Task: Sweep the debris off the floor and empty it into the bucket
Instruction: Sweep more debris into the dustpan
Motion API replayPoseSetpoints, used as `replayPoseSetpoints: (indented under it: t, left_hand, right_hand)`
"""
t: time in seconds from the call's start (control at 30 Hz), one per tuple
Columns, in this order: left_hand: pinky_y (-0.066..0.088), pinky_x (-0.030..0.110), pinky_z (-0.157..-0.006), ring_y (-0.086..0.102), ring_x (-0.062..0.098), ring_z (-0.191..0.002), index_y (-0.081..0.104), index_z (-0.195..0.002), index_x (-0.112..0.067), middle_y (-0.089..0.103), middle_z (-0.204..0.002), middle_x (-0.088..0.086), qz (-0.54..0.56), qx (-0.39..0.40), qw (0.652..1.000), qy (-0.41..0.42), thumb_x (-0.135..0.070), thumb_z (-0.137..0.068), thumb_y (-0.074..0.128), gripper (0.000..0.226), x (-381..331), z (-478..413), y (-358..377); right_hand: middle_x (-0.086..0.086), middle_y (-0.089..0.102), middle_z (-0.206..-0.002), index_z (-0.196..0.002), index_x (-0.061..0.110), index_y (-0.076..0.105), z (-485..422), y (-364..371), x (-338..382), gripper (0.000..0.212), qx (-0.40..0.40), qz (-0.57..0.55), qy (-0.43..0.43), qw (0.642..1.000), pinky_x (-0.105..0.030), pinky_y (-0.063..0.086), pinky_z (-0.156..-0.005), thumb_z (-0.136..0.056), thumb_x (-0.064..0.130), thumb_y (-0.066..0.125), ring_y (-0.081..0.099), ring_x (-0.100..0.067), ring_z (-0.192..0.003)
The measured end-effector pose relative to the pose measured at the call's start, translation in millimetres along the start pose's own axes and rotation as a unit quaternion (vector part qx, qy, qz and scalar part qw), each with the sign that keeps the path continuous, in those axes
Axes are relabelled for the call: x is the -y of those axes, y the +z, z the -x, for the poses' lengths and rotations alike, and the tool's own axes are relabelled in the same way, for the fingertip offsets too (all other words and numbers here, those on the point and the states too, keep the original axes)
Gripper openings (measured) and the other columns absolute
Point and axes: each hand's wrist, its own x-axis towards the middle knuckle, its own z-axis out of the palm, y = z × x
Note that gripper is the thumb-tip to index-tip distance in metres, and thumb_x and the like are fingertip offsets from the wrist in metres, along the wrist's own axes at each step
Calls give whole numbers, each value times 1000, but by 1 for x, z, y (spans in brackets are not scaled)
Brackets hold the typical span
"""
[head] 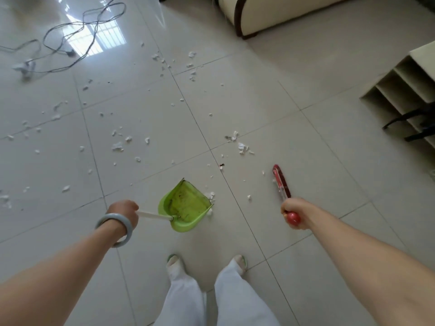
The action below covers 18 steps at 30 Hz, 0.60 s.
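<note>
A green dustpan (186,207) rests on the tiled floor in front of my feet, its mouth facing right. My left hand (124,211) grips its white handle (155,215). My right hand (294,214) is shut on the red broom's (281,182) handle; the brush head touches the floor right of the dustpan. White paper scraps (120,145) lie scattered over the tiles, a few (210,196) at the dustpan's mouth. No bucket is in view.
A tangle of grey cables (70,38) lies at the far left. A cream sofa (270,12) stands at the top. A pale shelf unit (404,88) and dark chair legs (409,123) are at the right. My feet (207,262) stand at the bottom centre.
</note>
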Motion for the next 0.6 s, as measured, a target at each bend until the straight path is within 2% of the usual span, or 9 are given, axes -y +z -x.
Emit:
replayPoseSetpoints:
  t: [0.07, 0.13, 0.27, 0.5, 0.57, 0.6]
  left_hand:
    - [42, 25, -102, 55, 21, -122, 62, -125, -20, 60, -130, 4, -3, 8, 1000, -7, -11, -93, 45, 38, 15, -2, 6]
    - [42, 23, -101, 55, 21, -123, 62, -126, -19, 59, -131, 4, -6, 15, 1000, -9, -10, -93, 45, 38, 29, -4, 11]
    - [44, 24, -99, 57, 21, -119, 64, -122, -17, 62, -127, 3, -20, 29, 999, -8, -8, -92, 45, 37, 57, -11, 16]
    - [48, 25, -96, 62, 20, -111, 66, -117, -16, 66, -119, 3, -7, 40, 999, -15, -7, -92, 44, 35, 123, -25, 24]
    - [49, 24, -95, 62, 19, -111, 66, -118, -17, 66, -119, 2, -11, 41, 999, -9, -8, -93, 43, 36, 142, -29, 26]
    - [48, 23, -95, 61, 19, -112, 66, -119, -17, 66, -120, 2, -12, 42, 999, -6, -8, -93, 43, 36, 151, -32, 27]
  right_hand:
    - [-4, 46, -50, -82, 13, 44, 6, 26, 8, 15, 16, 25, -8, 1000, -15, 39, -43, -85, -2, 39, 44, -10, -29]
    - [-7, 47, -63, -85, 13, 45, 16, 56, 13, 16, 31, 56, -26, 998, -20, 39, -49, -85, -2, 37, 48, -13, -43]
    - [-14, 47, -72, -76, 8, 45, 46, 120, 6, 18, 54, 105, -59, 991, -25, 39, -53, -80, -6, 35, 49, -22, -59]
    - [-6, 45, -69, -70, 12, 41, 100, 217, -16, 22, 112, 205, -107, 966, -24, 42, -47, -89, 0, 41, 46, -15, -54]
    - [-8, 47, -72, -84, 8, 48, 110, 232, -20, 12, 114, 200, -98, 968, -22, 40, -45, -87, 1, 38, 47, -15, -53]
    - [-9, 48, -73, -92, 7, 50, 115, 236, -20, 16, 107, 190, -94, 971, -21, 39, -44, -86, 1, 36, 48, -16, -53]
